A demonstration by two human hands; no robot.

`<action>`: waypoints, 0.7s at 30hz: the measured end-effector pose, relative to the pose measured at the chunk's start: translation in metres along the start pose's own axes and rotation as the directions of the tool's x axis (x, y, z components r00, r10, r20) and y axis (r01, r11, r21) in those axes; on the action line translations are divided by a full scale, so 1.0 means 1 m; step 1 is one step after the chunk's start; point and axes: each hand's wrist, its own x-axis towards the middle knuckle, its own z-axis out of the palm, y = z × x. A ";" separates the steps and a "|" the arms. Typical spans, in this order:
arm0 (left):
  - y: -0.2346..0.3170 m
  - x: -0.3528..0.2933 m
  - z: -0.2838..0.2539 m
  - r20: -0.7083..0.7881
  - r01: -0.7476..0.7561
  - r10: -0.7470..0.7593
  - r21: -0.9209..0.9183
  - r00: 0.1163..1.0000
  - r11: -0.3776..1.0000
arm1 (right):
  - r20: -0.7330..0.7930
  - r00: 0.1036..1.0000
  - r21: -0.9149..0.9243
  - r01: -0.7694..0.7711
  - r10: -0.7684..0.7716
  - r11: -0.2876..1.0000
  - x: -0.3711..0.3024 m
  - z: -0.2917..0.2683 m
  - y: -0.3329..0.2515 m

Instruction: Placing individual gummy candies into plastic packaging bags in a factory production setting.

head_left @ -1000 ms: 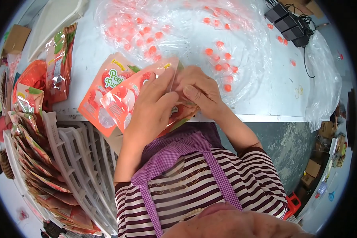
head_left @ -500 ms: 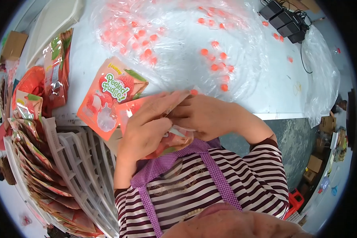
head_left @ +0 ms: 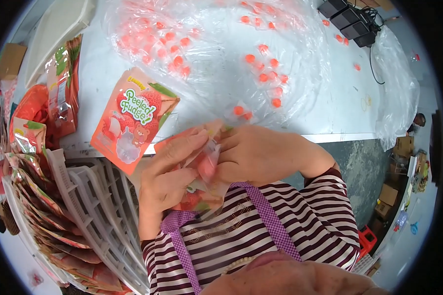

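Observation:
Close to my body, over the table's front edge, I hold a red-and-orange candy pouch (head_left: 202, 196) with printed fruit. My left hand (head_left: 170, 172) is closed round its left side, fingers across the front. My right hand (head_left: 253, 152) grips the opposite edge near the top, its fingertips partly hidden by the pouch. The plastic between my hands is creased and shiny, and what is inside cannot be made out. Just left of my hands a similar pouch (head_left: 135, 115) lies face up on the table edge. Two red wrapped candies (head_left: 238, 110) sit beyond my right hand.
Many red candies (head_left: 170, 49) lie on clear plastic sheeting (head_left: 211, 73) across the white table (head_left: 349, 108). Stacked pouches (head_left: 64, 93) stand at left, above a white crate (head_left: 74, 191) beside more pouches (head_left: 44, 211). Black adapters with cables (head_left: 349, 24) sit at far right.
The pouch in my hands has tilted more upright, and my fingers have shifted along it. Two candies now show beyond my right hand, where my hands partly covered the spot. The view moved slightly.

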 end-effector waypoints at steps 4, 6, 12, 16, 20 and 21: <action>-0.002 0.006 -0.002 -0.076 -0.106 0.121 0.176 0.990 0.979 | -0.428 0.887 -0.097 0.144 -0.172 0.985 -0.007 0.002 0.013; 0.001 0.016 -0.005 -0.008 -0.150 0.160 0.309 0.987 0.939 | -0.561 0.809 -0.065 0.166 -0.174 0.984 -0.014 -0.001 0.018; -0.006 0.027 -0.001 0.082 -0.284 0.275 0.421 0.958 0.862 | -0.556 0.825 0.100 0.185 -0.100 0.978 -0.023 -0.013 0.026; 0.006 0.009 -0.002 -0.359 0.202 -0.145 0.127 0.922 0.971 | -0.662 0.738 -0.229 -0.365 0.130 0.902 -0.068 -0.041 0.063; -0.005 0.004 -0.011 -0.303 -0.015 0.165 0.441 0.939 0.897 | -0.551 0.756 -0.470 -0.632 0.354 0.617 -0.089 -0.025 0.116; -0.004 0.004 -0.010 -0.302 -0.015 0.164 0.440 0.939 0.898 | -0.479 0.749 -0.459 -0.658 0.457 0.598 -0.089 -0.021 0.119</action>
